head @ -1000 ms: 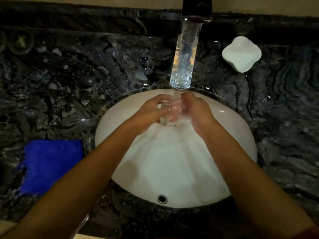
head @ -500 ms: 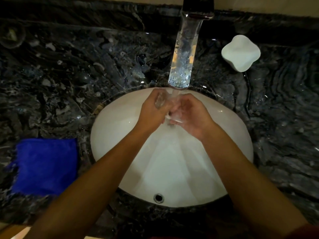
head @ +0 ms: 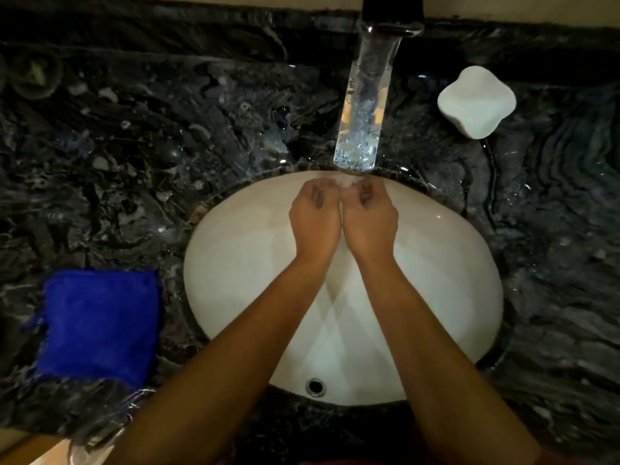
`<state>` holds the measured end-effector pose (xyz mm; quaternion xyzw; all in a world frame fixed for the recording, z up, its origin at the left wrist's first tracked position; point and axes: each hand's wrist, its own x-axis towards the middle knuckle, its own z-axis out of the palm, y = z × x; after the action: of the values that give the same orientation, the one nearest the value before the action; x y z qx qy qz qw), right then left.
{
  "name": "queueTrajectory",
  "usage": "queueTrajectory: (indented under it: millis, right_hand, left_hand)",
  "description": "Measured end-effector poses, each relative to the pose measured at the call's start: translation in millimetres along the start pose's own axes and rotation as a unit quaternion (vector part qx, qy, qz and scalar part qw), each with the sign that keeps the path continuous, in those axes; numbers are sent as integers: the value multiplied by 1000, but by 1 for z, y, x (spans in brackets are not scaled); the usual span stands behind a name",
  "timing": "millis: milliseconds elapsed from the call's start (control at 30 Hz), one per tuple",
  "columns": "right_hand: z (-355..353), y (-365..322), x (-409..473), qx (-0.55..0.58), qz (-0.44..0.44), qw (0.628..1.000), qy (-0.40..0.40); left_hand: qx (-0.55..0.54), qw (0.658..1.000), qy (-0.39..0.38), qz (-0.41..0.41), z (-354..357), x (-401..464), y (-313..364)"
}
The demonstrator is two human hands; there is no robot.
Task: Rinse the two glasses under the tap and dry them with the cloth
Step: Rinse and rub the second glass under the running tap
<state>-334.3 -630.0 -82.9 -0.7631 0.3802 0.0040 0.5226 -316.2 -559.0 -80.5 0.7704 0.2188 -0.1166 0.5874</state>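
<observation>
Both hands sit side by side under the tap (head: 364, 95), backs up, fingers curled. The left hand (head: 315, 223) and right hand (head: 369, 223) hide what they hold; no glass shows clearly between them, so neither grip can be told. A second clear glass (head: 100, 427) blurs at the near-left bench (head: 553, 229) edge. The fuzzy blue cloth (head: 100, 325) lies folded left of the smooth white oval sink (head: 453, 280); a white rounded dish (head: 476, 102) stands far right.

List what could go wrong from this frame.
1. Both hands, left hand and right hand, are curled together under the tap. No glass is clearly visible between them, so the grip is unconfirmed, and a wet glass could slip into the basin.
2. What looks like a clear glass sits at the counter's front edge beside the left forearm, which might knock it off.
</observation>
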Motion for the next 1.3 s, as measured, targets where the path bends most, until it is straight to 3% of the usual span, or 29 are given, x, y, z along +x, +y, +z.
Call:
queueTrajectory:
  millis: [67,133,200,300,400,467,567,600,667,733,800,867,933,1167,1233,1300]
  right_hand:
    - [-4,-8,10,119,112,985,-50]
    - [-17,-10,18,244,246,919,-186]
    - [-30,-1,21,278,253,879,-291]
    - [-46,8,25,318,232,840,-374]
    - [-45,2,22,381,251,812,-365]
    - [-35,-3,18,397,269,825,-300]
    - [-19,-8,6,459,325,801,-207]
    - [-14,-9,3,454,323,813,-169]
    - [-6,-8,-5,360,257,894,-77]
    - [-1,-4,-12,222,145,964,20]
    - [-1,-1,-22,124,29,990,60]
    - [-3,-1,-33,43,-35,998,29]
    - [-4,-3,-43,2,-42,999,-21]
    - [-11,-19,-31,-58,-58,994,-73]
    - [-16,-21,-8,-36,-38,994,-98]
    - [-20,-25,9,58,24,987,-150]
  left_hand:
    - [65,994,-10,91,0,-10,5]
    - [144,965,-36,214,-4,-14,9]
    - [179,945,-109,252,-11,-8,19]
    - [96,958,-255,85,-14,7,40]
    - [-133,936,-312,-98,-17,14,49]
    - [-223,929,-245,-162,-13,14,43]
    - [-189,969,-78,-137,0,1,32]
    - [-183,974,-41,-128,3,-4,31]
    - [-201,971,11,-128,6,-11,28]
    - [-212,971,19,-112,5,-10,25]
    - [-206,972,-6,-109,7,-5,23]
    - [-147,984,-33,-92,9,-1,23]
    - [-95,991,-50,-74,8,3,23]
    - [-76,981,-121,-132,-4,3,22]
    - [-82,968,-162,-173,-5,1,24]
    - [-107,954,-195,-202,-11,2,29]
